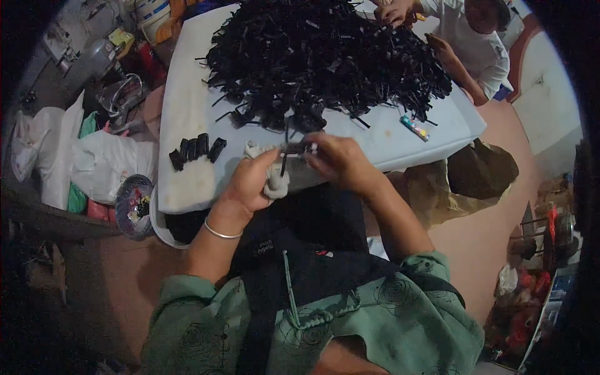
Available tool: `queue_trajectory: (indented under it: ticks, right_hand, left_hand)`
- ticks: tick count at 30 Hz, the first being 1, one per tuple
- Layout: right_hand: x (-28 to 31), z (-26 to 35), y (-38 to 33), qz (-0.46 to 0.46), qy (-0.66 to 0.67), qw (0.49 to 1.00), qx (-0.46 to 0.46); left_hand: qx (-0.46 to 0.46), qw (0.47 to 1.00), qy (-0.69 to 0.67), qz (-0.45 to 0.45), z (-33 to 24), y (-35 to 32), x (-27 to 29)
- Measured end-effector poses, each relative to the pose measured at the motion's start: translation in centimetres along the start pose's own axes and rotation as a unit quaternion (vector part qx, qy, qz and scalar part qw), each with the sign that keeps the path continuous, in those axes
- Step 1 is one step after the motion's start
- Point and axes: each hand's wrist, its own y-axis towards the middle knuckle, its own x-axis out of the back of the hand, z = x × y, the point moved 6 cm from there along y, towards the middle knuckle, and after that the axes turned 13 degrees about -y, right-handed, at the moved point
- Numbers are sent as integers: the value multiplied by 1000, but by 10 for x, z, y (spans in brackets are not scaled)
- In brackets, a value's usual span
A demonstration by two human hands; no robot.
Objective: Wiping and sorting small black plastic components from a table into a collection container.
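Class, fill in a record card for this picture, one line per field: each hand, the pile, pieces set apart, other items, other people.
Left hand: holds a pale, cloth-like item
Right hand: fingers on a small dark piece, close to the left hand
Pile: a large heap of black pieces on a white work surface
Set apart: a small group of black pieces, left of the hands
Other item: a colourful slim packet, right of the hands
Other people: a co-worker's hand near the pile's far right

Dim indoor light, black corners, strong fisheye curvature.
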Motion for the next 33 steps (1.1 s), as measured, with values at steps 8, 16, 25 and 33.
queue_trajectory:
  ticks: [8,16,25,33]
  right_hand:
    - [-6,14,-7,54,101,992,61]
    - [-5,30,-13,43,143,987,56]
    - [8,61,-15,58,188,976,94]
    - [-17,18,-23,-14,244,949,-201]
  left_hand:
    - [76,995,7,67,2,-17,-12]
    - [-57,887,440,131,-14,-38,-52]
    - [-257,853,444,95,-18,-43,-42]
    - [-193,889,412,44,-13,-47,-43]
